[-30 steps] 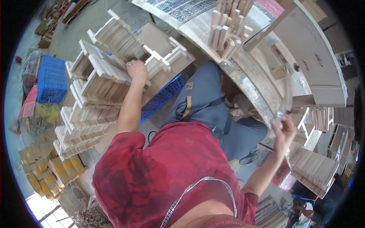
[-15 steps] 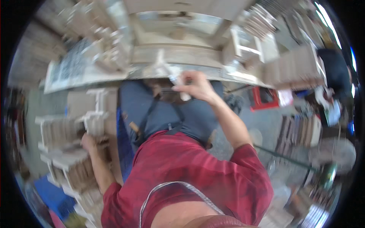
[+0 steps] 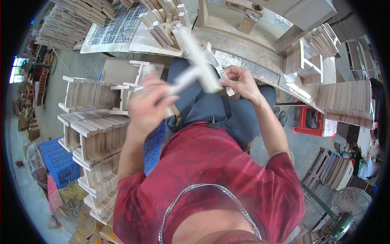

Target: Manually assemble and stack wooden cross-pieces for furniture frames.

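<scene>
From here I count two hands: left hand at ten o'clock, right hand at two; one blurred T-shaped piece at twelve, one narrow piece at one; two blue crates at eight; one red stool at three, one fan at four.

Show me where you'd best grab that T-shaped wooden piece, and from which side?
Probably by the outer end of its stem, coming from the left: the T-shaped wooden piece points it that way, toward the blurred left hand. Its crossbar lies farther right, near the narrow pale object in the right hand.
</scene>
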Tool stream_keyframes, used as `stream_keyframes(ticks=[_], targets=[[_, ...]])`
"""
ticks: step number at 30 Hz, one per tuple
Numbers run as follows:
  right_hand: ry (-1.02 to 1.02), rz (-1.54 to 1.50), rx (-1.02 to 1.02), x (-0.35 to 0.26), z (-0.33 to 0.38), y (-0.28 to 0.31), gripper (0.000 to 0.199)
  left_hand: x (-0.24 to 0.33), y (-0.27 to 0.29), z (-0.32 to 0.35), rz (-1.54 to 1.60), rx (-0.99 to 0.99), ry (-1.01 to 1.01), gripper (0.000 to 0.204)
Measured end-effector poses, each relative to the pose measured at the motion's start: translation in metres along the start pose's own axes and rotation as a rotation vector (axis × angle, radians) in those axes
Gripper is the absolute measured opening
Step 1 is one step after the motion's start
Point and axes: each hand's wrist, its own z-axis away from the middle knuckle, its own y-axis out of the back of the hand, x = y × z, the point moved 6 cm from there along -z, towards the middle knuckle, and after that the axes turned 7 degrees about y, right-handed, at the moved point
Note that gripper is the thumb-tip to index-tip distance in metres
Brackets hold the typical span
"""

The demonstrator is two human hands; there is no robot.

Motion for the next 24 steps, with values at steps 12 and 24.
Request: stream_keyframes(ticks=[12, 24], targets=[[0.125, -0.044, 0.129, 0.019, 0.025, 0.007, 0.041, -0.032, -0.149, -0.045, 0.456, -0.567, 0.229, 0.025], [0.055, -0.248, 0.013, 0.009, 0.01, -0.002, 0.023, -0.06, -0.166, -0.058, 0.693, -0.777, 0.474, 0.025]])
